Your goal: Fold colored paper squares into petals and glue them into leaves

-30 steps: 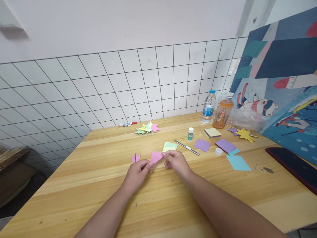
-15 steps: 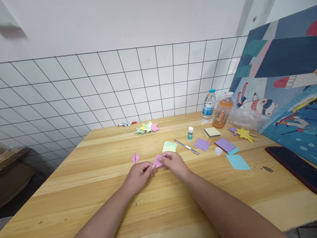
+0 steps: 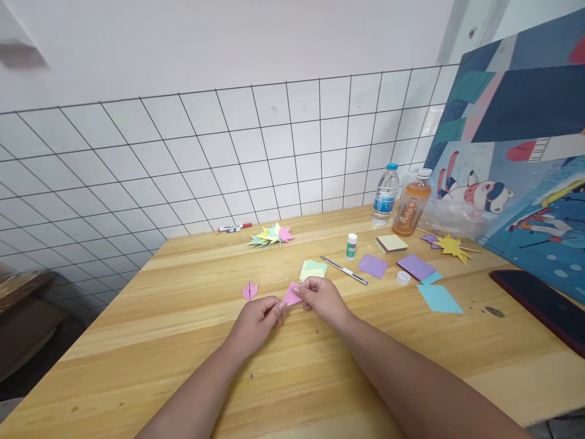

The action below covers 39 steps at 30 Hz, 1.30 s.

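Note:
Between my two hands is a small pink paper (image 3: 291, 295), held just above the wooden table. My left hand (image 3: 258, 322) pinches its left corner between thumb and fingers. On the paper's right side, my right hand (image 3: 323, 301) grips it with thumb and fingertips, hiding part of that edge. A folded pink paper piece (image 3: 250, 291) lies to the left, beyond my left hand. Just behind my right hand rests a small stack of pale green and yellow paper squares (image 3: 313, 269).
A utility knife (image 3: 344, 270), a glue stick (image 3: 351, 247) and its cap (image 3: 403, 278) lie right of centre. Purple paper (image 3: 372, 266) and blue paper (image 3: 439, 299) are nearby. Farther back stand a water bottle (image 3: 386, 195), an orange drink bottle (image 3: 412, 204) and folded paper stars (image 3: 273, 235).
My right hand has shifted slightly along the pink paper, and more of the paper's surface now shows between the hands. My left hand stays almost in place.

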{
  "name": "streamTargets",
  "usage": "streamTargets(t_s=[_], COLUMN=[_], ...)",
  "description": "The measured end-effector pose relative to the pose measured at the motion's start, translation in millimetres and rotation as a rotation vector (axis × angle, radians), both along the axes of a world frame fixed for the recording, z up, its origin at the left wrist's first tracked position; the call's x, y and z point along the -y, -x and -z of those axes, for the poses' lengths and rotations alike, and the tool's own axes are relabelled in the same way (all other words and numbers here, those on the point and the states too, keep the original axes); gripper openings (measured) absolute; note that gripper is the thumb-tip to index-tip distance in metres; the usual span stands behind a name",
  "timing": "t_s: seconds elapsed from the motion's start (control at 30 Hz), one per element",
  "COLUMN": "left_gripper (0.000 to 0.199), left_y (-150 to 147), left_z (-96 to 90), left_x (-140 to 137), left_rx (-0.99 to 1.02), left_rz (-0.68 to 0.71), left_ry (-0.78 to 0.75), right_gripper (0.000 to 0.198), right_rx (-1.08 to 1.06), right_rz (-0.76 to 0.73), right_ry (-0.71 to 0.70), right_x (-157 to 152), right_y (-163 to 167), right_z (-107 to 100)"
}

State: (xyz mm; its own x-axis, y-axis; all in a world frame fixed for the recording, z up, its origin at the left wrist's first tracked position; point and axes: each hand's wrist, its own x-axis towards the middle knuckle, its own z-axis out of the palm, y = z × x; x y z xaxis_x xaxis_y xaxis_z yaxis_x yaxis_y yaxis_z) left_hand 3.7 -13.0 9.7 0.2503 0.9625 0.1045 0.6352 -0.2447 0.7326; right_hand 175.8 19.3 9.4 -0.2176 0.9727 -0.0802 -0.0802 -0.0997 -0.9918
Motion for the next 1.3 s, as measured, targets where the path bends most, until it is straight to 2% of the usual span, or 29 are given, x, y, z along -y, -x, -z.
streamTargets(t_s=[0.57,0.73,0.87,1.07,1.2,1.3], left_gripper=[0.037,0.028,0.029,0.03,0.027,0.028], left_y=[0.1,-0.9,-2.1,0.1,0.3,3.1], left_z=[-1.6,1.0,5.2,6.2,3.9,1.5], left_x=[0.4,1.2,0.5,-2.8,-3.1,-3.6], left_rx=[0.005,0.069,0.081,0.107,0.101,0.037], left_rz=[-0.023,0.022,0.026,-0.035,-0.056,-0.085], left_ry=[-0.026,-0.011,0.029,0.062,0.052,0.028], right_gripper=[0.036,0.027,0.022,0.016,0.018,0.018], right_rx=[0.021,0.148,0.205,0.211,0.29,0.262], right_rz=[0.009,-0.048,-0.05,-0.14,-0.104,-0.061], right_ry=[0.001,-0.145,-0.219,-0.193,-0.187,-0.134], right_x=[-1.1,0.5,2.9,5.0,3.6,0.9], right_y=[-0.9,2.4,5.3,5.1,6.1,4.4], right_z=[2.6,9.1,10.7,9.1,10.9,9.3])
